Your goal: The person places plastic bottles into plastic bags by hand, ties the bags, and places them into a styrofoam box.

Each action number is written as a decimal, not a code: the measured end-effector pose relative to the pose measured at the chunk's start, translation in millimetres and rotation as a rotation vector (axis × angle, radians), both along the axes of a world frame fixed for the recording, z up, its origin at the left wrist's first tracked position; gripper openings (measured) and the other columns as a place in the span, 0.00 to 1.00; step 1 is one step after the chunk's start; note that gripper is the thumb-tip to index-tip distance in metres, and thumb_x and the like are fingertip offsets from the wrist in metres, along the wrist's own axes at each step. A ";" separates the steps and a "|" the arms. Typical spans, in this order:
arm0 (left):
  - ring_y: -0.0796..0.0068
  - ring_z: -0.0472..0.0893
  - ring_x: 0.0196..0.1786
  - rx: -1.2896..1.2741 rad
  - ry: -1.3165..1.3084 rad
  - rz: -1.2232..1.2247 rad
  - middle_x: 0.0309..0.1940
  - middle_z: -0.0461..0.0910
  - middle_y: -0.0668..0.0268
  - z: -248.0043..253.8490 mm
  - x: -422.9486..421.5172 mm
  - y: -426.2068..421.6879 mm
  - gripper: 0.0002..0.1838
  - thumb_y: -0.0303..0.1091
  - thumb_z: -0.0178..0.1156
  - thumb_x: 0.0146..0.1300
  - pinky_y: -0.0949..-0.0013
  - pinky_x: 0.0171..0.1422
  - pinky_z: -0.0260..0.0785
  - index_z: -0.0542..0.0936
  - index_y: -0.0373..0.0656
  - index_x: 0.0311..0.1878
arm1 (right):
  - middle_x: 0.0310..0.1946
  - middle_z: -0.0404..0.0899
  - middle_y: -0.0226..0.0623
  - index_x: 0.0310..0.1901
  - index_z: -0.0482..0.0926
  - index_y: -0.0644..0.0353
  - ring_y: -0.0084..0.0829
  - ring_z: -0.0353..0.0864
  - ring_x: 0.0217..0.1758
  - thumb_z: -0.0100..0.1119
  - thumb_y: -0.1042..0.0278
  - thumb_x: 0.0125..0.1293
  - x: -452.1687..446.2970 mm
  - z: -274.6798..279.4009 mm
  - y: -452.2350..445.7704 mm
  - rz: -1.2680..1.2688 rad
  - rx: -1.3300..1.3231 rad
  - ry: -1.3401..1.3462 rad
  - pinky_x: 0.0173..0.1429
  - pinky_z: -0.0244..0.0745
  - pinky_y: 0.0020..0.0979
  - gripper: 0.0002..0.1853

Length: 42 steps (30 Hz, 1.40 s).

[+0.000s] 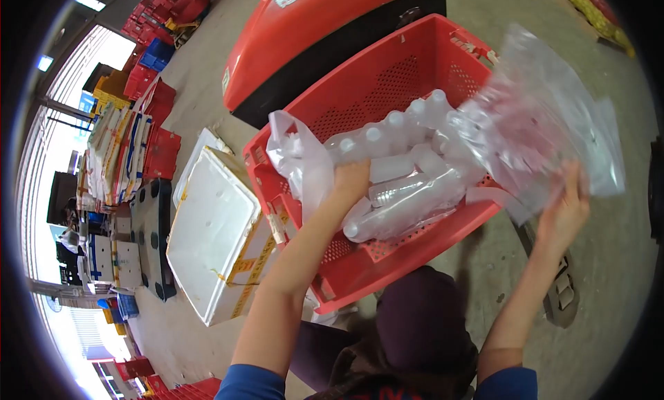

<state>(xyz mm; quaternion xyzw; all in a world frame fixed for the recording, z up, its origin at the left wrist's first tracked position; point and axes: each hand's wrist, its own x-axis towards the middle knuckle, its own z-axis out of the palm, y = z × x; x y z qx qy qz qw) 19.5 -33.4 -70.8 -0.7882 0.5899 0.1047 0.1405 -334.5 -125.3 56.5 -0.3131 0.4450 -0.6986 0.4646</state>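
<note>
A red perforated crate (408, 275) in front of me holds several clear plastic bottles (422, 199) with whitish tops, some wrapped in clear film. My left hand (354, 180) reaches into the crate among the bottles, beside a crumpled translucent plastic bag (311, 161). Its fingers look curled, but their tips are hidden, so what they grip does not show. Over the crate's right end, my right hand (568, 205) pinches the lower part of a large clear plastic bag (546, 116), which is spread out and blurred in places.
Left of the crate stands a white foam box (214, 227) with tape on its side. A red and black machine body (325, 47) is behind the crate. Stacked red crates (155, 151) and flattened boxes (114, 154) line the left. My knee (425, 317) is below the crate.
</note>
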 end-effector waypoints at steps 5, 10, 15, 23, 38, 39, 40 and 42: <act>0.53 0.80 0.44 0.008 0.110 0.025 0.36 0.81 0.52 15.1 -2.2 -7.4 0.26 0.45 0.67 0.47 0.54 0.49 0.70 0.76 0.42 0.49 | 0.39 0.77 0.33 0.46 0.78 0.66 0.22 0.76 0.39 0.62 0.63 0.63 -107.5 -31.0 32.4 -0.189 0.236 0.169 0.44 0.72 0.24 0.16; 0.53 0.79 0.43 -0.402 0.184 0.096 0.36 0.80 0.50 80.5 -35.0 -13.5 0.21 0.42 0.65 0.50 0.59 0.47 0.71 0.79 0.40 0.45 | 0.27 0.75 0.27 0.42 0.78 0.61 0.19 0.72 0.28 0.61 0.61 0.64 -139.9 -35.0 51.1 -0.212 0.294 0.090 0.32 0.67 0.21 0.12; 0.74 0.79 0.35 -0.899 0.458 0.242 0.31 0.80 0.61 211.0 -42.6 54.9 0.15 0.31 0.64 0.51 0.66 0.41 0.71 0.80 0.40 0.44 | 0.32 0.77 0.28 0.44 0.78 0.60 0.20 0.74 0.33 0.60 0.59 0.65 -124.8 -19.1 46.3 -0.117 0.264 0.120 0.38 0.69 0.23 0.14; 0.53 0.75 0.50 -1.770 1.975 0.307 0.47 0.74 0.49 220.0 -48.8 154.4 0.41 0.62 0.56 0.56 0.51 0.52 0.72 0.61 0.43 0.65 | 0.47 0.77 0.34 0.49 0.77 0.68 0.24 0.75 0.50 0.60 0.65 0.64 -9.8 37.7 29.1 0.110 0.140 -0.037 0.55 0.69 0.26 0.16; 0.58 0.79 0.47 -1.487 1.906 0.862 0.49 0.76 0.50 165.7 -6.0 421.4 0.35 0.48 0.64 0.51 0.57 0.51 0.74 0.68 0.36 0.58 | 0.29 0.76 0.28 0.33 0.79 0.61 0.18 0.71 0.32 0.61 0.70 0.60 314.5 49.1 353.1 1.703 -0.299 0.439 0.34 0.67 0.23 0.04; 0.59 0.79 0.46 -1.657 1.837 1.008 0.46 0.76 0.52 149.7 9.6 447.9 0.33 0.46 0.64 0.52 0.58 0.51 0.73 0.69 0.36 0.56 | 0.28 0.75 0.28 0.30 0.78 0.60 0.17 0.70 0.31 0.59 0.72 0.60 326.9 24.6 374.5 1.615 -0.577 0.446 0.34 0.66 0.23 0.03; 0.61 0.79 0.44 -1.849 1.747 1.160 0.43 0.77 0.55 118.2 29.3 489.3 0.30 0.45 0.63 0.53 0.59 0.51 0.73 0.69 0.36 0.55 | 0.23 0.72 0.26 0.22 0.71 0.62 0.17 0.65 0.26 0.60 0.72 0.58 340.4 0.7 401.0 1.799 -0.195 0.255 0.29 0.62 0.25 0.10; 0.62 0.79 0.41 -1.996 1.634 1.190 0.43 0.77 0.55 84.4 49.3 542.9 0.29 0.45 0.62 0.53 0.60 0.49 0.74 0.70 0.35 0.53 | 0.16 0.65 0.26 0.18 0.64 0.62 0.16 0.59 0.22 0.62 0.72 0.54 355.3 -41.7 407.2 1.746 -0.597 0.577 0.25 0.58 0.28 0.16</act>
